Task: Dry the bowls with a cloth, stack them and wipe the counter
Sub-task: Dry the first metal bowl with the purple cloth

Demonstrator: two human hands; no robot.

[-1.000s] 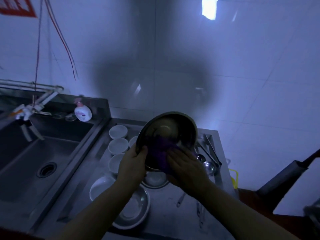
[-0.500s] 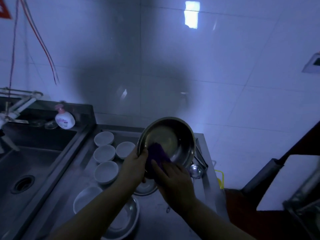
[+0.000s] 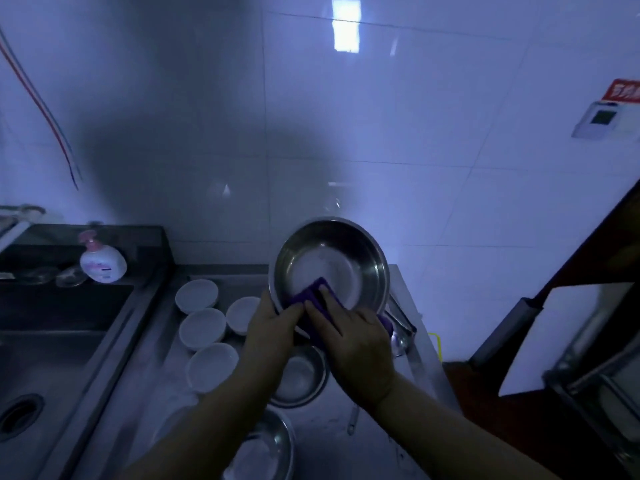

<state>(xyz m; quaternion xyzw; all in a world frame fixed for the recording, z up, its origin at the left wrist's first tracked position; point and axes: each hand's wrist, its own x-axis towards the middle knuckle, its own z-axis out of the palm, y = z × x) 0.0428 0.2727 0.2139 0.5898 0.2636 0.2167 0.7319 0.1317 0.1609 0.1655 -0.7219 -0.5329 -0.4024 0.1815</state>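
A steel bowl (image 3: 341,258) is tilted up above the counter, its inside facing me. My left hand (image 3: 268,329) grips its lower left rim. My right hand (image 3: 349,336) presses a purple cloth (image 3: 313,294) against the bowl's inner lower wall, fingers over the cloth. Several small white bowls (image 3: 202,327) sit on the steel counter (image 3: 377,441) to the left. Two more steel bowls lie below my arms, one at the centre (image 3: 299,377) and one near the front edge (image 3: 263,452).
A sink (image 3: 38,358) lies at the left with a soap pump bottle (image 3: 102,259) behind it. Tongs and a ladle (image 3: 400,323) rest at the counter's right side. A dark cabinet with a white panel (image 3: 561,341) stands to the right.
The view has swung right and down. The cloth and my right hand have slid to the lower left of the bowl's inside, uncovering more of its bottom.
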